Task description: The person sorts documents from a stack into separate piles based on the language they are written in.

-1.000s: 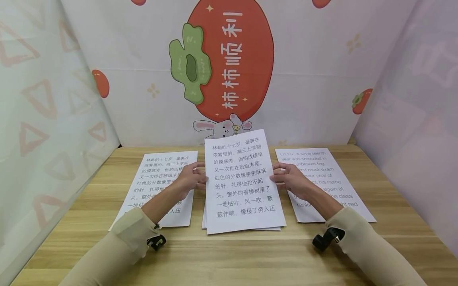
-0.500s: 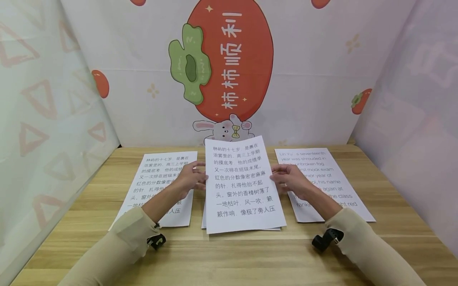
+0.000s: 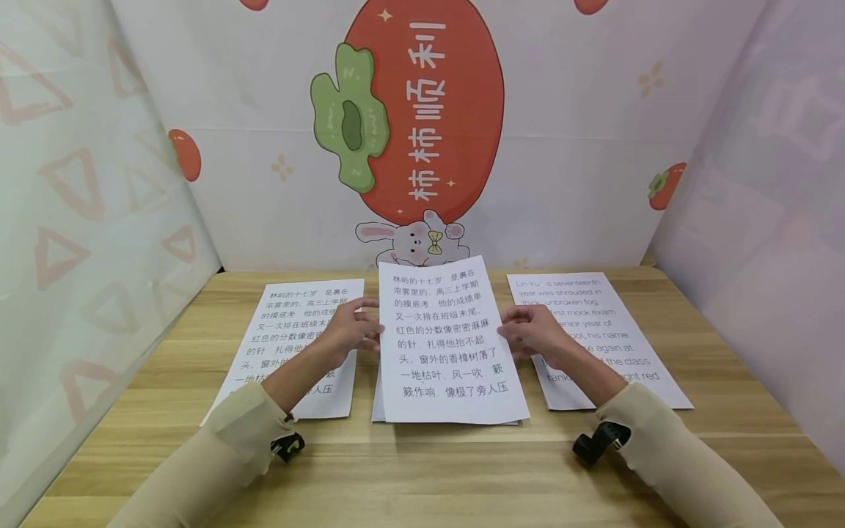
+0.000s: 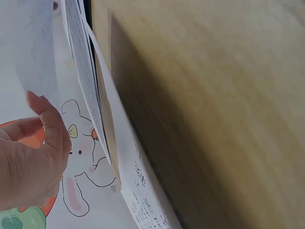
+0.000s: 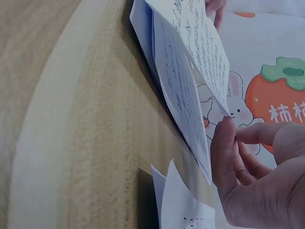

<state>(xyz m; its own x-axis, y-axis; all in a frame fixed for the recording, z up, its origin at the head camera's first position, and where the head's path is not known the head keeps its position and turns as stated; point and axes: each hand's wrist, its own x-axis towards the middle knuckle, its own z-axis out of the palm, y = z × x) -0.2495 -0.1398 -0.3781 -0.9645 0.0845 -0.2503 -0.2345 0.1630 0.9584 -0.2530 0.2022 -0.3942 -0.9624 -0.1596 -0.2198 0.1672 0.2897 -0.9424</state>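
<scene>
My left hand [image 3: 350, 328] pinches the left edge of a white paper sheet [image 3: 442, 341] printed with Chinese text. At the opposite edge, my right hand [image 3: 536, 331] holds the same sheet between thumb and fingers. In the right wrist view the sheet [image 5: 205, 52] is raised and tilted above a lower paper stack [image 5: 176, 81], its corner between the fingertips of the right hand [image 5: 262, 176]. The left wrist view shows the left hand [image 4: 35, 157] with its fingers bent at the edge of the lifted sheet [image 4: 35, 47]. In the head view, the lifted sheet covers most of the middle stack [image 3: 378, 407].
Sheets with Chinese text [image 3: 290, 312] lie on the wooden table [image 3: 436, 477] at the left, partly under the left forearm. English-text sheets [image 3: 561, 293] lie at the right, partly behind the right hand. A printed cloth backdrop [image 3: 568, 147] stands behind the table.
The lifted sheet's top edge has dropped lower, showing more of the rabbit on the backdrop. Its bottom edge has shifted slightly up. Both hands keep hold and stay almost in place.
</scene>
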